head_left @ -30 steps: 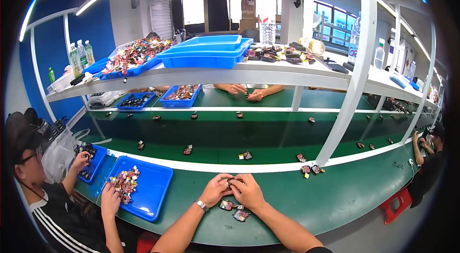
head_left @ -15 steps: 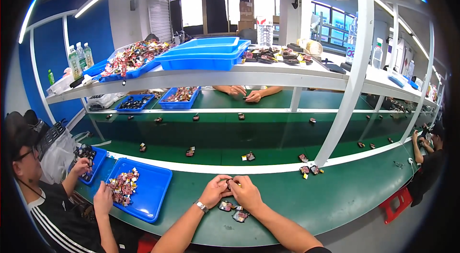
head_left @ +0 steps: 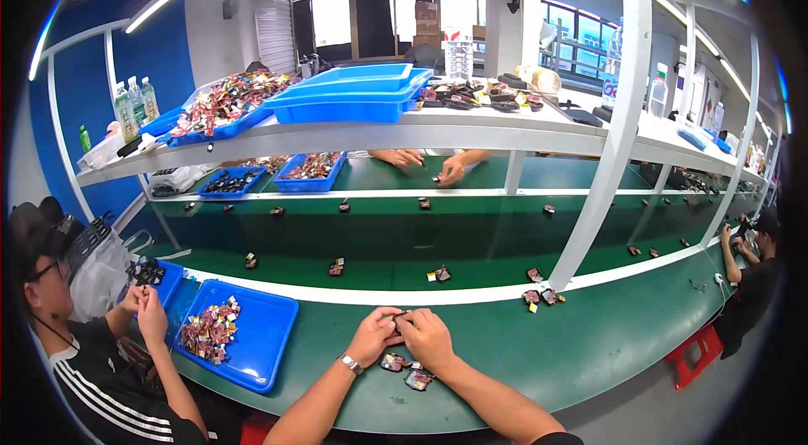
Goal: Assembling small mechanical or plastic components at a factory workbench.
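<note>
- Here, in the head view, a blue tray point(head_left: 268, 335) lay on the green table point(head_left: 513, 352), with a heap of small red and black parts point(head_left: 210, 332) toward its left side.
- Right of that tray, the left hand point(head_left: 375, 337) and the right hand point(head_left: 427, 337) met over the table, fingers curled and gripping one small dark part point(head_left: 399, 323) between them; the fingers hid most of it.
- A silver watch point(head_left: 350, 363) circled the left wrist, on the side toward the tray.
- Also right of the tray, just below the hands, a few loose parts point(head_left: 418, 378) lay close together on the table.
- Farther right of the tray, more parts point(head_left: 532, 300) sat by the foot of a white post point(head_left: 594, 192).
- Left of the tray, a co-worker's hands point(head_left: 152, 319) were together; their contents were too small to tell.
- Beyond the tray, spaced-out pieces point(head_left: 337, 266) rested on a green strip point(head_left: 396, 247) behind a white rail point(head_left: 471, 295).
</note>
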The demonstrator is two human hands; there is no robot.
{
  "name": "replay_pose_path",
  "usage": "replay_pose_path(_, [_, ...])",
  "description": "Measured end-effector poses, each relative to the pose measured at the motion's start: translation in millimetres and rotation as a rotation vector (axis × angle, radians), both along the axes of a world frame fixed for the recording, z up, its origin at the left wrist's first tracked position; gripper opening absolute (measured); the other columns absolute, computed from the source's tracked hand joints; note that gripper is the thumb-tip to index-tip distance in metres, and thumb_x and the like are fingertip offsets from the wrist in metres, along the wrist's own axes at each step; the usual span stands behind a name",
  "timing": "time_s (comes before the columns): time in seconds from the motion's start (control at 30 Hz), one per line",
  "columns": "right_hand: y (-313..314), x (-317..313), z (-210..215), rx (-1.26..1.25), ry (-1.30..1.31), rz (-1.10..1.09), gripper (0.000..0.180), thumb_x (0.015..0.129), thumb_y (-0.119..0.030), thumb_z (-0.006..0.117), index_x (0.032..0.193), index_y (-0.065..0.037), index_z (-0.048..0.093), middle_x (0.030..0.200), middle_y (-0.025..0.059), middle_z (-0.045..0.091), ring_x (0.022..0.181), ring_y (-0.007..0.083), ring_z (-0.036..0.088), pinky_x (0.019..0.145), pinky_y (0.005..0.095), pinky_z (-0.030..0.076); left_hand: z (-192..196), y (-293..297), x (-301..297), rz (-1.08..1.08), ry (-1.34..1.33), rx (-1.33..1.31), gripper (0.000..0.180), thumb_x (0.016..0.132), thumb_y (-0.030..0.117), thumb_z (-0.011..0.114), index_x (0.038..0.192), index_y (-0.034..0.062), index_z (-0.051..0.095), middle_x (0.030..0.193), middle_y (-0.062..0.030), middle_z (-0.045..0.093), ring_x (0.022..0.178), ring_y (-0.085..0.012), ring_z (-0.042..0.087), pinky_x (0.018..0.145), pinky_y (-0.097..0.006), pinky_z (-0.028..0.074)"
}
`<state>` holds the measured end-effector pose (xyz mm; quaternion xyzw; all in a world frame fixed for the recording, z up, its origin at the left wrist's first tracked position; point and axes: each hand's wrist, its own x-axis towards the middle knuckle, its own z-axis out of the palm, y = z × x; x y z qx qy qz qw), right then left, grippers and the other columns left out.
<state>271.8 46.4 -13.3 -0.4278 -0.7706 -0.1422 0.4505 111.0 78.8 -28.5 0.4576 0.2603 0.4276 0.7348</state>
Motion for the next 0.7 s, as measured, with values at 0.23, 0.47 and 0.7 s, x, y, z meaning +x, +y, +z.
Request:
replay_pose_path(0.23, [-6, -4, 0, -0.173, 0.138, 0.035, 0.028, 0.075, -0.013, 0.072, 0.101, -0.005, 0.065, 0.108, 0.0081, 0.059, 0.097, 0.0258, 0.061, 0.079, 0.0361, 0.054, 4, 0, 3, 0.033, -0.018, -0.007, 0.033, 0.096, 0.006, 0.050, 0.128, 0.0033, 0.043, 0.122, -0.0124, 0.059, 0.107, -0.0202, 0.060, 0.093, -0.039, 0.051])
replay_pose_path(0.47, [53, 52, 8, -0.096, 0.293, -0.122, 0.019, 0.076, -0.008, 0.068, 0.095, -0.004, 0.068, 0.107, 0.0121, 0.062, 0.095, 0.0300, 0.063, 0.081, 0.0383, 0.053, 12, -3, -5, 0.022, -0.146, -0.017, 0.048, 0.096, 0.010, 0.050, 0.141, 0.0019, 0.032, 0.146, -0.0218, 0.038, 0.128, -0.0350, 0.048, 0.103, -0.049, 0.044])
replay_pose_path(0.7, [104, 141, -22, -0.428, 0.408, -0.462, 0.025, 0.073, -0.011, 0.070, 0.095, 0.000, 0.069, 0.109, 0.0143, 0.062, 0.097, 0.0327, 0.062, 0.087, 0.0412, 0.050, 9, 0, -1, -0.052, -0.091, -0.029, 0.045, 0.096, 0.009, 0.049, 0.137, -0.0031, 0.035, 0.143, -0.0249, 0.040, 0.128, -0.0365, 0.047, 0.103, -0.048, 0.045])
